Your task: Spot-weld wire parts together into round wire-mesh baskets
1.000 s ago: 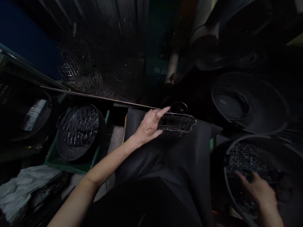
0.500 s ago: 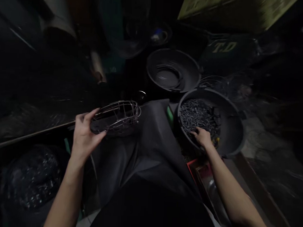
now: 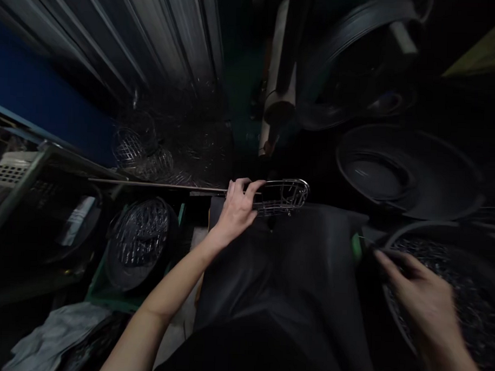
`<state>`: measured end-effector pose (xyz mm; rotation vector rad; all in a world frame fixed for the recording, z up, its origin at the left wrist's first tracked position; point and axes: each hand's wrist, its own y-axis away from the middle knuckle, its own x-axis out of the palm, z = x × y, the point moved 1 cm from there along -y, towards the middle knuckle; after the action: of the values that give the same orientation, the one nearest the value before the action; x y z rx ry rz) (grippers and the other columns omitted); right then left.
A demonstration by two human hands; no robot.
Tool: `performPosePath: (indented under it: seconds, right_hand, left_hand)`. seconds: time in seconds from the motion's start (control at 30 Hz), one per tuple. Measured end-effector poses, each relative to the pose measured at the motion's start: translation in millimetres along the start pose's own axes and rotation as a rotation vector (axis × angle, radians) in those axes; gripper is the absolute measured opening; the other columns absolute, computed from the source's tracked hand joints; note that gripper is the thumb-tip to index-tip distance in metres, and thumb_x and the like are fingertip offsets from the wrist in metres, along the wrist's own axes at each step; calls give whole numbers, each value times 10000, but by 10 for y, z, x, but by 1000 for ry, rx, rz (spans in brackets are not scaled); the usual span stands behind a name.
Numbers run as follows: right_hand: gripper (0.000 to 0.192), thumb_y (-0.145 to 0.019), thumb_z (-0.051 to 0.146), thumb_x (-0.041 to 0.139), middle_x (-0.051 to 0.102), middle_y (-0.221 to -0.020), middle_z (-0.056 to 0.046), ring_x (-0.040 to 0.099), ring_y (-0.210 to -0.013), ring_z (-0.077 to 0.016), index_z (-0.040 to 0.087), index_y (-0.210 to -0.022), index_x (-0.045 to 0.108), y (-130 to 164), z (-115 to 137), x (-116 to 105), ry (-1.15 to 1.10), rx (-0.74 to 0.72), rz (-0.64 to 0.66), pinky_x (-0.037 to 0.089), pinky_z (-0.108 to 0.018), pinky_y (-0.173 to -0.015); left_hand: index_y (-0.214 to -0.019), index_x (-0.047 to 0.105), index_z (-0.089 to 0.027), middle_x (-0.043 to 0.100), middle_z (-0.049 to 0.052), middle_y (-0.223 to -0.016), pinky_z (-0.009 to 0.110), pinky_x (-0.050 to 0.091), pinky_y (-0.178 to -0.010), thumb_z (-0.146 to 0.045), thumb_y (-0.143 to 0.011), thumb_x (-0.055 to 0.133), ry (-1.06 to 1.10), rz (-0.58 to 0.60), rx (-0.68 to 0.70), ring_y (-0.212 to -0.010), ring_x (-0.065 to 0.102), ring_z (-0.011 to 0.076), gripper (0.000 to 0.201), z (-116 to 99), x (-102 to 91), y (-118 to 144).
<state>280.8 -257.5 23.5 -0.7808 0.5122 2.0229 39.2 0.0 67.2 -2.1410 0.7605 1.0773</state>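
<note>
Green crate (image 3: 93,289) holding wire-filled tub (image 3: 138,241); empty black basin (image 3: 410,172); crumpled cloth (image 3: 47,341).

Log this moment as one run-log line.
left hand: holds wire basket over dark cloth | right hand: blurred, at basin of small metal parts, grip unclear

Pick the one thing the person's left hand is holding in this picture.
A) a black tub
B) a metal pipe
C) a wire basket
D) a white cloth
C: the left hand grips one end of the wire basket, held above the dark cloth over the lap, while the right hand is over the tub of small metal parts.
</note>
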Motion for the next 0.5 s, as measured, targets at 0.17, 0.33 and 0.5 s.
performPosePath:
  seconds: [0.17,0.33,0.5]
  right_hand:
    - [461,-603,579,733,691,-829,-57,644,-757,-235,193,-851,688,-119,960,443,-384,-54,171,540,-402,-740]
    - [453,-593,569,775,660,-701,-51,619,-610,-170,158,-751,664,-172,1444,837,-607,-48,444,534,-281,-572]
    - [444,-576,560,778,653,-662,-39,615,-595,-161,160,-706,636,-254,1604,1144,-658,-16,507,503,-251,-546]
  left_hand:
    - [-1327,367,-197,388,98,-1166,559,305,-1083,0,-669,537,-128,-1,22,-1149,435,266,708,-17,94,-92]
    - [-1341,370,-227,419,95,-1196,587,280,-1090,-5,-733,492,-218,-22,36,-1171,448,244,659,-11,139,-149]
    - [-1333,407,-225,446,113,-1208,614,278,-1079,-27,-788,467,-252,-62,72,-1171,461,248,583,39,156,-169]
